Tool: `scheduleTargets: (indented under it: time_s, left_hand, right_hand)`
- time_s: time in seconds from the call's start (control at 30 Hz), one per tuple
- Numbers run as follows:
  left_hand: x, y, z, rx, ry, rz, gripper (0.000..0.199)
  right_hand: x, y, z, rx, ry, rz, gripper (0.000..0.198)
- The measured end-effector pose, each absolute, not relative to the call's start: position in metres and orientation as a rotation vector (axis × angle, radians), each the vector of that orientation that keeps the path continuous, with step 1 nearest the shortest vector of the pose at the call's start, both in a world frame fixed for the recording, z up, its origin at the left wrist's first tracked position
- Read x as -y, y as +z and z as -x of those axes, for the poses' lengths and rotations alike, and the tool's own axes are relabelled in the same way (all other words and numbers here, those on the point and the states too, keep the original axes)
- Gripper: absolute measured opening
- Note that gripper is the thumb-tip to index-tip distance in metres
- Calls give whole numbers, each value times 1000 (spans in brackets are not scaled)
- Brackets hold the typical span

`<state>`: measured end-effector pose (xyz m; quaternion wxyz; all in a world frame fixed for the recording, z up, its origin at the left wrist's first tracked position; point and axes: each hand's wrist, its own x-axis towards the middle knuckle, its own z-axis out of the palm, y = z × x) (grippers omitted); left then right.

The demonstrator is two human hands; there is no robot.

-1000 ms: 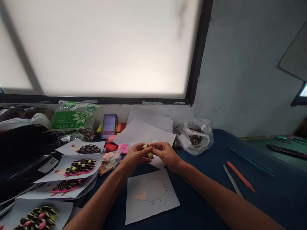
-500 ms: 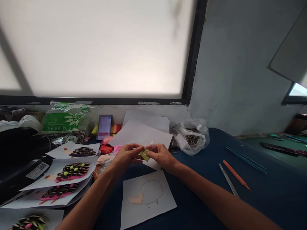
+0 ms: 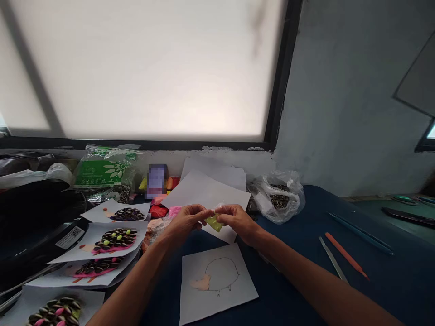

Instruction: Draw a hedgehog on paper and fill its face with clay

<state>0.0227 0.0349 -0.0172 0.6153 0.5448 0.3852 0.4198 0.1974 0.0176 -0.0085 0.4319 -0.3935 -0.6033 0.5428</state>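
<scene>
A small yellow-green packet [image 3: 215,223], apparently soft clay in clear plastic, is pinched between both hands above the dark blue table [image 3: 288,280]. My left hand [image 3: 188,221] grips its upper left edge with thumb and fingers. On the other side, my right hand [image 3: 240,222] pinches the top right edge, where the clear wrap sticks up. Below the hands lies a white sheet [image 3: 220,303] with a hedgehog-like outline. Flat peach clay [image 3: 203,283] fills the head of the outline; the rounded body is bare line.
Finished seed-and-clay hedgehog pictures [image 3: 117,239] lie at left. Behind are a green seed bag [image 3: 102,172], red clay [image 3: 158,211], blank papers [image 3: 210,188] and a plastic bag of seeds [image 3: 280,199]. At right lie an orange tool [image 3: 345,254], a metal blade [image 3: 332,259] and blue tweezers [image 3: 362,233].
The view has shifted slightly left, so everything sits further right. Both hands still hold the packet, and more of its yellow-green face shows below the fingers.
</scene>
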Motion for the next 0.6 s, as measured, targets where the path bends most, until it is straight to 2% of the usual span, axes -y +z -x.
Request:
scheduleTargets:
  time_s: [0.23, 0.6]
  left_hand:
    - [-38, -22, -24, -880, 1014, -1336, 38]
    - [-41, -27, -21, -872, 1002, -1237, 45]
  right_hand:
    - [-16, -9, -197, 1543, 1383, 948, 24]
    - [-21, -11, -199, 1547, 1400, 912, 22]
